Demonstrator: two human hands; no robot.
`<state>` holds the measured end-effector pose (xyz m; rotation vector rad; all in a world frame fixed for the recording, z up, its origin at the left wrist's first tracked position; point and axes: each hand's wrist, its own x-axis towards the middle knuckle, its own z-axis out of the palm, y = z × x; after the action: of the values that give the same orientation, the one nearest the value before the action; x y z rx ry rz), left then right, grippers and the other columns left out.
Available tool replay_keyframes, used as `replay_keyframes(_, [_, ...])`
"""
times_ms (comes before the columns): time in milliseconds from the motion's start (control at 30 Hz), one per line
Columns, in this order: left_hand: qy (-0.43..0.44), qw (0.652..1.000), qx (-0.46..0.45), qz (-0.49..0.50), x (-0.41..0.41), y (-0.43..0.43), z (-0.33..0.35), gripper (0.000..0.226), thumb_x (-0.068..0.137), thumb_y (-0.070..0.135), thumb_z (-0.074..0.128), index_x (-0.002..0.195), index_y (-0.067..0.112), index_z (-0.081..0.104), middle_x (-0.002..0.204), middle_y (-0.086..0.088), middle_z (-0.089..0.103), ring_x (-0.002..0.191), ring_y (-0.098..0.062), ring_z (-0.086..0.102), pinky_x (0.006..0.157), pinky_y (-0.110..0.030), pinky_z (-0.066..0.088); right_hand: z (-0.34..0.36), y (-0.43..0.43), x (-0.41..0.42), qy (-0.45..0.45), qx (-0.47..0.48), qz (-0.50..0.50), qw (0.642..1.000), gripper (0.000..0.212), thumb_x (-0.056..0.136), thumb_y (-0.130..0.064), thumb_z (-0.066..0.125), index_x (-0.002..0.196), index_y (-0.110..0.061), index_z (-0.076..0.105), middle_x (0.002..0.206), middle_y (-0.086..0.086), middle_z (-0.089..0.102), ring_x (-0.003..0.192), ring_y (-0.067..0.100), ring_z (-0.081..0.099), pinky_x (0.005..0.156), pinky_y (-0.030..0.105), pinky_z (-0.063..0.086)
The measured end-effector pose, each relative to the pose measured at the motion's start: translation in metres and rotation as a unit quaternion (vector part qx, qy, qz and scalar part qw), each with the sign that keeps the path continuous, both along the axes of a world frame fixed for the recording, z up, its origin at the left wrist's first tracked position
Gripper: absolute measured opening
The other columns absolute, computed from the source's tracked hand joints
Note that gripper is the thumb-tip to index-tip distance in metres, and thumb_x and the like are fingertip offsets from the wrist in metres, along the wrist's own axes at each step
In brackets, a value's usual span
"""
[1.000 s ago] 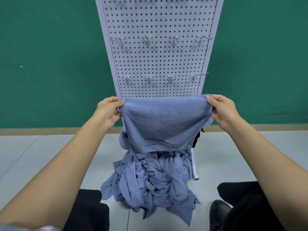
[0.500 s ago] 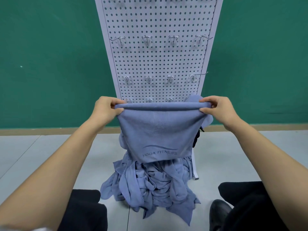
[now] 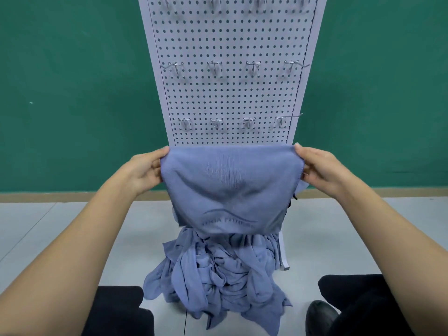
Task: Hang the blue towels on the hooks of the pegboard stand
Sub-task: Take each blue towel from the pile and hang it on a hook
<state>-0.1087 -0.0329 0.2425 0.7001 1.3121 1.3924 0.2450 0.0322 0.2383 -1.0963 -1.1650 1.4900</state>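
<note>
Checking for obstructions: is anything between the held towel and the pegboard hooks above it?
Nothing visible. The left hand and right hand hold the towel stretched just below the nearest visible hooks of the pegboard, which are bare.

Floor: pale grey, smooth, matt; a thin dark seam runs toward the viewer, and a fainter one crosses diagonally at the left. A tan skirting strip marks its far edge.

On it:
- pile of blue towels, crumpled and tangled, centre, spreading forward.
- foot of the pegboard stand, white, showing just beside the right of the pile, touching it.
- black shoe, glossy toe, near right.
</note>
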Motion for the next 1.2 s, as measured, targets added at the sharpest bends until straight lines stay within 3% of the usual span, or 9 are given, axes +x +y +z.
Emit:
replay_keyframes(133, [-0.028, 0.997, -0.049, 0.05, 0.018, 0.007, -0.008, 0.007, 0.091, 0.016, 0.063, 0.087, 0.01, 0.062, 0.056, 0.002, 0.067, 0.054, -0.011, 0.062, 0.052, -0.024, 0.052, -0.008, -0.001, -0.018, -0.034, -0.053, -0.075, 0.995, 0.027, 0.085, -0.022, 0.071, 0.067, -0.015, 0.053, 0.059, -0.002, 0.047, 0.051, 0.011, 0.045, 0.056, 0.021, 0.052])
replay_keyframes(267, [0.011, 1.0, -0.001, 0.029, 0.063, 0.009, -0.005, 0.004, 0.088, 0.009, 0.067, 0.086, 0.006, 0.064, 0.063, -0.003, 0.068, 0.055, -0.012, 0.065, 0.053, -0.023, 0.055, -0.001, -0.014, -0.054, -0.019, -0.029, -0.011, 0.999, 0.01, 0.091, -0.016, 0.064, 0.082, -0.012, 0.061, 0.05, -0.009, 0.055, 0.04, 0.001, 0.05, 0.058, 0.019, 0.052])
replay_keyframes(600, [0.12, 0.986, 0.085, -0.075, 0.112, 0.006, -0.007, 0.015, 0.09, 0.019, 0.065, 0.1, 0.009, 0.071, 0.096, -0.008, 0.073, 0.086, -0.015, 0.069, 0.075, -0.023, 0.057, -0.003, -0.029, -0.096, -0.035, 0.061, 0.069, 0.995, 0.017, 0.09, -0.009, 0.064, 0.106, -0.002, 0.066, 0.073, -0.002, 0.067, 0.063, 0.005, 0.065, 0.066, 0.018, 0.054])
replay_keyframes(767, [0.128, 0.981, 0.105, -0.1, 0.104, 0.006, -0.007, 0.012, 0.087, 0.01, 0.067, 0.099, 0.01, 0.07, 0.084, 0.003, 0.073, 0.074, -0.007, 0.067, 0.069, -0.019, 0.052, 0.005, -0.027, -0.087, 0.008, 0.064, 0.112, 0.992, 0.018, 0.095, 0.001, 0.052, 0.104, -0.004, 0.067, 0.091, 0.008, 0.072, 0.082, 0.013, 0.069, 0.079, 0.021, 0.057])
replay_keyframes(900, [0.119, 0.982, 0.093, -0.113, 0.103, 0.004, -0.003, 0.012, 0.093, 0.009, 0.058, 0.089, 0.014, 0.069, 0.076, 0.003, 0.063, 0.064, -0.006, 0.054, 0.068, -0.02, 0.047, 0.009, -0.016, -0.065, -0.135, 0.189, 0.043, 0.972, 0.022, 0.087, -0.007, 0.066, 0.107, -0.019, 0.066, 0.108, -0.001, 0.065, 0.096, 0.007, 0.058, 0.084, 0.017, 0.048])
replay_keyframes(1000, [0.109, 0.977, 0.101, -0.15, 0.104, 0.002, 0.002, 0.018, 0.095, 0.011, 0.053, 0.086, 0.016, 0.068, 0.077, 0.003, 0.063, 0.066, -0.007, 0.053, 0.065, -0.019, 0.045, 0.009, -0.017, -0.053, -0.287, 0.23, 0.121, 0.922, 0.053, 0.08, -0.03, 0.076, 0.128, -0.033, 0.053, 0.132, -0.019, 0.051, 0.119, -0.001, 0.044, 0.096, 0.015, 0.036])
replay_keyframes(1067, [0.117, 0.974, 0.107, -0.162, 0.103, 0.0, 0.003, 0.022, 0.096, 0.01, 0.049, 0.083, 0.016, 0.066, 0.071, 0.007, 0.064, 0.064, -0.006, 0.053, 0.064, -0.018, 0.045, 0.002, -0.016, -0.052, -0.337, 0.203, 0.182, 0.901, 0.049, 0.077, -0.035, 0.078, 0.121, -0.035, 0.056, 0.123, -0.022, 0.056, 0.112, -0.005, 0.048, 0.093, 0.017, 0.036])
replay_keyframes(1133, [0.127, 0.976, 0.1, -0.149, 0.101, 0.0, 0.004, 0.023, 0.096, 0.01, 0.048, 0.08, 0.016, 0.064, 0.068, 0.007, 0.06, 0.064, -0.008, 0.051, 0.064, -0.02, 0.044, -0.001, -0.018, -0.053, -0.337, 0.199, 0.171, 0.904, 0.018, 0.08, -0.031, 0.077, 0.089, -0.022, 0.065, 0.082, -0.013, 0.061, 0.074, -0.001, 0.052, 0.071, 0.017, 0.038])
replay_keyframes(1200, [0.122, 0.981, 0.086, -0.12, 0.095, 0.002, 0.005, 0.024, 0.095, 0.01, 0.049, 0.076, 0.016, 0.061, 0.067, 0.005, 0.057, 0.066, -0.011, 0.049, 0.065, -0.023, 0.044, 0.002, -0.018, -0.052, -0.305, 0.216, 0.128, 0.919, 0.023, 0.084, -0.028, 0.073, 0.077, -0.009, 0.063, 0.067, -0.006, 0.051, 0.061, 0.004, 0.043, 0.058, 0.017, 0.034])
